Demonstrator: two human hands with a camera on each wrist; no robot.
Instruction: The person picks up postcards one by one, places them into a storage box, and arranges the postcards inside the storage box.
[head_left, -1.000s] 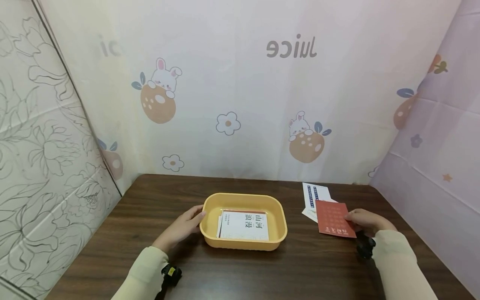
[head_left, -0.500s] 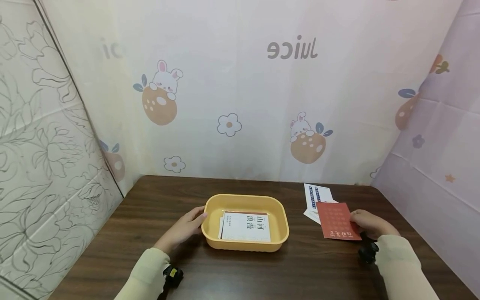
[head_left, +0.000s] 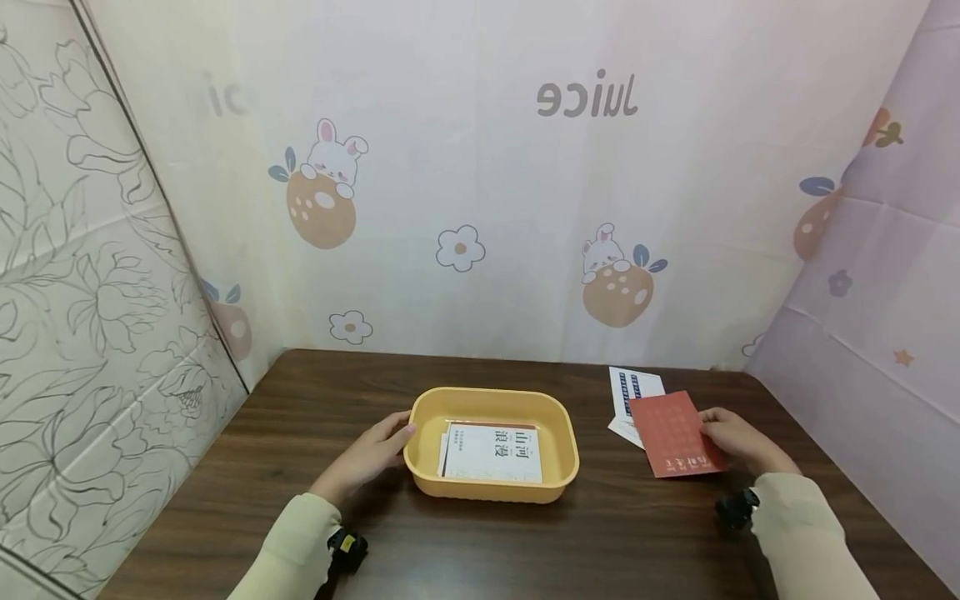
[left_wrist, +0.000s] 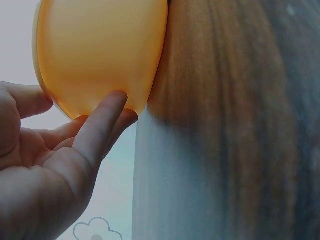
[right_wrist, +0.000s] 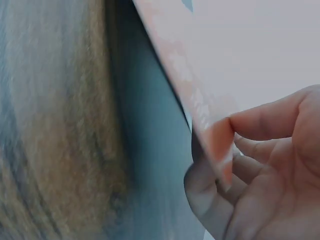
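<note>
My right hand (head_left: 742,435) pinches the lower right corner of a red card (head_left: 675,433) with pale lettering. In the right wrist view the thumb presses the near face of the card (right_wrist: 220,140), with fingers behind it. The card is tilted and partly covers a white card with blue print (head_left: 636,385) on the table. At the left end of a yellow plastic tray (head_left: 495,490), my left hand (head_left: 367,457) rests with fairly straight fingers against the outer wall, thumb at the rim. Inside the tray lie white cards with dark characters (head_left: 491,452), a red edge showing behind them.
The dark wood table (head_left: 480,550) runs back to a white curtain (head_left: 480,167) printed with rabbits and fruit. Side curtains stand left and right. Another white card (head_left: 626,429) peeks out under the red one.
The red card has tilted, its far edge turning up a little, after my right hand shifted slightly to the right. My left hand stays at the tray.
</note>
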